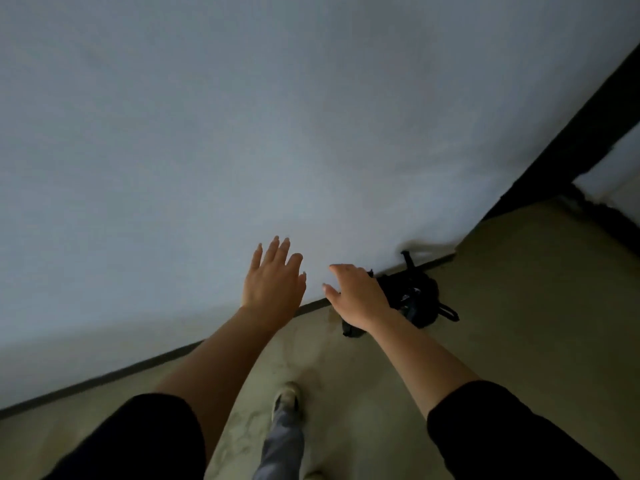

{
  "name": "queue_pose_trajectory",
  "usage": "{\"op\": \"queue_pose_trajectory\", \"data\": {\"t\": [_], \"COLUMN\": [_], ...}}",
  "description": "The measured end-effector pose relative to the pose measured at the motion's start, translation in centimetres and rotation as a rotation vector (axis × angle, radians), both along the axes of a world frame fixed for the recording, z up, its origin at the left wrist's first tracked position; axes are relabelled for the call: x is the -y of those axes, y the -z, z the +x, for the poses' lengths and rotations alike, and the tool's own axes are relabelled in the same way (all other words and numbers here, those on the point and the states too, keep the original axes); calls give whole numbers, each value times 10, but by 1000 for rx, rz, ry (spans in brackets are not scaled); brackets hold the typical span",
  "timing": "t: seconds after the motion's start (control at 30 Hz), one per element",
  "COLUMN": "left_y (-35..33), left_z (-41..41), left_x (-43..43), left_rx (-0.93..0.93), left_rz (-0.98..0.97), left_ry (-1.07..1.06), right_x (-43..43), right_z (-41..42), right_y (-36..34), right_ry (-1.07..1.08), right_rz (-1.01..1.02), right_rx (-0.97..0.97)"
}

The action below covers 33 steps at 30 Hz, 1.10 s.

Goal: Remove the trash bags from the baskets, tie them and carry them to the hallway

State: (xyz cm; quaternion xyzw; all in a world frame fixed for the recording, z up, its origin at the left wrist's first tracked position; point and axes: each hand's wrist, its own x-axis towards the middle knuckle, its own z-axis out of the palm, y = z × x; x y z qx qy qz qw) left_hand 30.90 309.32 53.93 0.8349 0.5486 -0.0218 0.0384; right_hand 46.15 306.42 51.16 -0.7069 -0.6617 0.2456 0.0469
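Two open hands: left hand, right hand; one black trash bag.

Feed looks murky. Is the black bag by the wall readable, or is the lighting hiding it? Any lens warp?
Head view: dim, flat light, no glare; the black bag by the wall is a dark mass with little detail. Head view: wide-angle warp slants the baseboard and door frame; left hand and right hand fairly sharp, shoe soft.
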Motion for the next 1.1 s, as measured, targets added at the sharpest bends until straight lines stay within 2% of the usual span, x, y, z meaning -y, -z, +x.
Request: {"op": "queue_pose_trajectory", "data": {"t": [0.1, 0.43, 0.7, 0.87, 1.0, 1.1], "left_y": [-24, -88, -119, -131, -146, -150], "left_z": [-42, -207, -407, -550, -630, -694], "left_x": [41, 126, 226, 332, 405, 456], "left_rx": [-35, 76, 95, 60, 34, 82], "left_rz": [-8, -20, 50, 63, 81, 133], "left_ry": [-111, -541, -836, -1014, -1132, -1262], "right_x": [18, 43, 107, 188, 244, 281], "right_z": [-39, -217, -438, -601, -694, -769], "right_y": [-35, -104, -133, -142, -153, -163], "right_ry": [-149, -557, -871, -1041, -1147, -1246], "right_rz": [-8, 70, 134, 143, 171, 203], "right_rx": [52, 192, 177, 154, 140, 136]}}
